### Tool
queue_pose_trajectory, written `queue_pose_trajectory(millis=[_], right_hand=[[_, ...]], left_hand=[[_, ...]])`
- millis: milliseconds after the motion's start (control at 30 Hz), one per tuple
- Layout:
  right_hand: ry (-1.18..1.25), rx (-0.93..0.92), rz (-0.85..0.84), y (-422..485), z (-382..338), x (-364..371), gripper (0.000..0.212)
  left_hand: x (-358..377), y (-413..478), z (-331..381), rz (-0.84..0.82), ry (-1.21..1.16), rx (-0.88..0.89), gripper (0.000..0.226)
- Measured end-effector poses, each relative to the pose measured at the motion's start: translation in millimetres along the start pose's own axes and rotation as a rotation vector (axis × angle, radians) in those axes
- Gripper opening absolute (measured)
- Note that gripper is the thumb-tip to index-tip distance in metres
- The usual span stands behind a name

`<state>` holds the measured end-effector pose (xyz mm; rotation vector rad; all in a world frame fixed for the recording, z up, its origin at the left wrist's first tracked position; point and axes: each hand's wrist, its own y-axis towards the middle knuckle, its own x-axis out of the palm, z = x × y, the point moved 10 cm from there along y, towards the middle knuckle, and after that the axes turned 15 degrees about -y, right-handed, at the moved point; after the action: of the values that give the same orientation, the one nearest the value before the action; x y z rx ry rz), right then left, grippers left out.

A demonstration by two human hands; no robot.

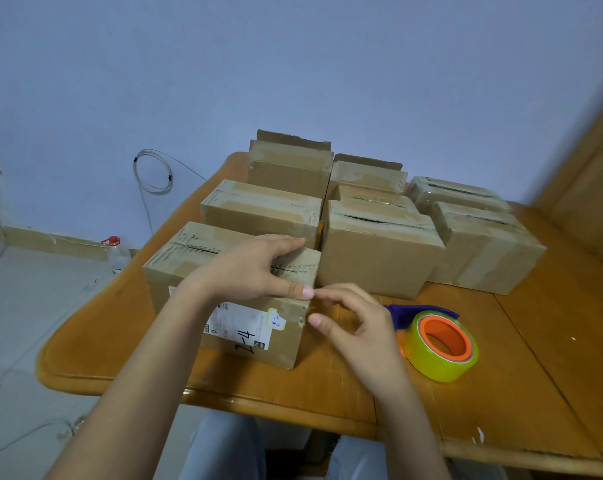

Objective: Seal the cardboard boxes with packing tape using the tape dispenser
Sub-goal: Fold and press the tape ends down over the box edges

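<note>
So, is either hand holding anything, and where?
Nothing gripped: left hand flat atop nearest box, right hand loose beside its corner; tape dispenser lies untouched.

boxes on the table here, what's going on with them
A person's left hand rests flat on top of the nearest box, pressing near its right corner. The right hand hovers beside that corner, fingers loosely curled, holding nothing visible. The tape dispenser lies untouched on the table to the right. Other boxes stand behind.

The left hand (pixel 255 271) presses flat on the nearest box (pixel 275 344); the tape dispenser (pixel 438 344) lies on the tabletop (pixel 500 393) beside the right hand (pixel 358 327).
</note>
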<state>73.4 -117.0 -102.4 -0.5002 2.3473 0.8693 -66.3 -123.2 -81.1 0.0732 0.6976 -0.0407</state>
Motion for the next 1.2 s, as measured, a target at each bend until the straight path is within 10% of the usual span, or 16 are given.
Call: queue_pose_trajectory(millis=[300,767,1067,1200], right_hand=[[-0.060,0.014,0.008,-2,-5,10,0.017],[-0.142,0.166,0.626,-49,-26,9,0.011],[-0.330,0.088,0.419,-44,-35,20,0.028],[-0.337,0.046,0.626,-46,-27,-50,0.029]], left_hand=[[-1,1,-1,0.014,-0.001,-0.013,0.101],[3,-3,-2,0.080,0.223,-0.069,0.088],[-2,-7,-1,0.131,0.224,-0.094,0.087],[-7,-10,-4,0.181,0.043,-0.086,0.084]])
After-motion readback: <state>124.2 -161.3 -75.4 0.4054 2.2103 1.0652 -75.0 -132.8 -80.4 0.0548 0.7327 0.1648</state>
